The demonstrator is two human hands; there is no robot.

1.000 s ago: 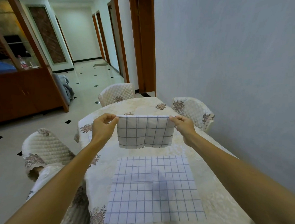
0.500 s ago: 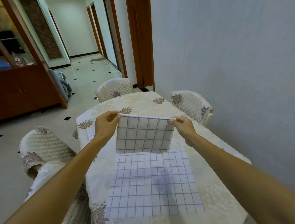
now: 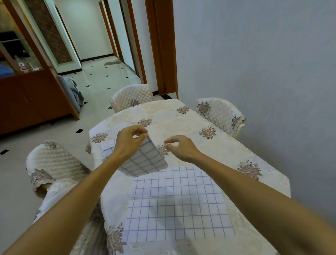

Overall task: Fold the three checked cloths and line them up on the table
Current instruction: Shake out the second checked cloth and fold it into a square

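Now left hand (image 3: 129, 142) pinches half-folded cloth (image 3: 146, 159) aloft, right hand (image 3: 180, 148) loose, empty; ideally lay it square beside small folded cloth (image 3: 107, 149), edges aligned.

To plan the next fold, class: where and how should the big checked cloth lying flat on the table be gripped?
Probably best: pinch the flat cloth at its two near corners, coming from above. It lies spread flat on the table, so only edges and corners can be lifted.

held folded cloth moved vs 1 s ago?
Yes. The held cloth swung left: it spanned the flat cloth's far edge, now hangs over its far-left corner, in the left hand only.
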